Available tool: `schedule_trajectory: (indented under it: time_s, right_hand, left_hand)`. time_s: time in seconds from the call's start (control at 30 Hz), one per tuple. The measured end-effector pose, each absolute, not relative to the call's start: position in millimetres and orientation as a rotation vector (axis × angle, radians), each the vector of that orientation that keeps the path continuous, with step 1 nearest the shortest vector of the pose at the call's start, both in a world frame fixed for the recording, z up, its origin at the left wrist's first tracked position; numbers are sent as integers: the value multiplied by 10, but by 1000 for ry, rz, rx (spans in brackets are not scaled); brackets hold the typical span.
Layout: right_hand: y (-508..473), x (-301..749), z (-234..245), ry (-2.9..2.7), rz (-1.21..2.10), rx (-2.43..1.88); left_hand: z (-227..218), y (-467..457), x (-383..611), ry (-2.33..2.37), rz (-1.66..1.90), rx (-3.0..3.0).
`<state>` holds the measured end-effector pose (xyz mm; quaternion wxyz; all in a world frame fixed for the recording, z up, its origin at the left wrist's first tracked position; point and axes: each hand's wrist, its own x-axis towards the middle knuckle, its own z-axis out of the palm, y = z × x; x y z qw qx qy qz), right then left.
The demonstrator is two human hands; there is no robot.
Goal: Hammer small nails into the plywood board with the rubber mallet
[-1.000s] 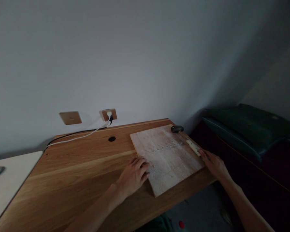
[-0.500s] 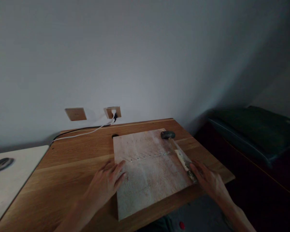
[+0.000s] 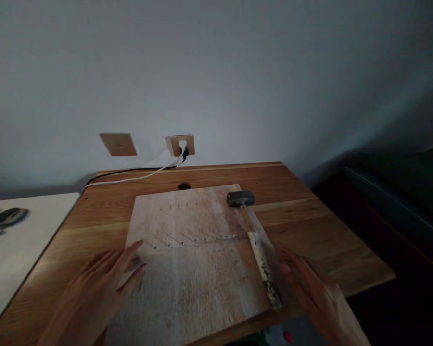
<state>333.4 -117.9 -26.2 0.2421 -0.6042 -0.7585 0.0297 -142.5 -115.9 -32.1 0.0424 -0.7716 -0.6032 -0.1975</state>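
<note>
A pale wooden board (image 3: 195, 259) with a curved row of small nails lies flat on the wooden desk (image 3: 310, 230). A hammer (image 3: 254, 240) with a dark head and a paint-stained handle rests along the board's right edge. My left hand (image 3: 97, 283) lies flat with fingers spread on the board's left edge. At the board's right side, my right hand (image 3: 313, 293) is spread open, its fingers next to the hammer's handle end. Neither hand grips anything.
Two wall plates sit above the desk's back edge, one a socket (image 3: 180, 144) with white and black cables (image 3: 130, 178) trailing left. A cable hole (image 3: 184, 186) is behind the board. A white surface (image 3: 14, 250) with a dark round object (image 3: 9, 216) adjoins on the left. Dark furniture (image 3: 400, 202) stands at the right.
The board with the hammer on it has slid and turned left across the desk, both hands moving with its edges. The view has shifted right and nearer.
</note>
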Motion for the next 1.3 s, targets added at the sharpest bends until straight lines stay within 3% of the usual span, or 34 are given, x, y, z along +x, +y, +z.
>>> schedule_trajectory:
  time_s: [0.2, 0.6, 0.97, 1.3]
  right_hand:
    - [-840, 3037, -5, -2127, -8, -1505]
    - [-361, 2531, 119, -2533, 238, -1254]
    - [-304, 2360, 145, -2560, 191, -1252]
    - [-253, 2269, 169, -2610, 59, -1263]
  left_hand:
    - [-286, -884, -1217, -1692, -494, -2532]
    - [30, -580, -941, -1686, -203, -2812]
    - [-92, -471, -1098, -1698, -578, -2954]
    - [-104, -452, -1204, -1705, -595, -2962]
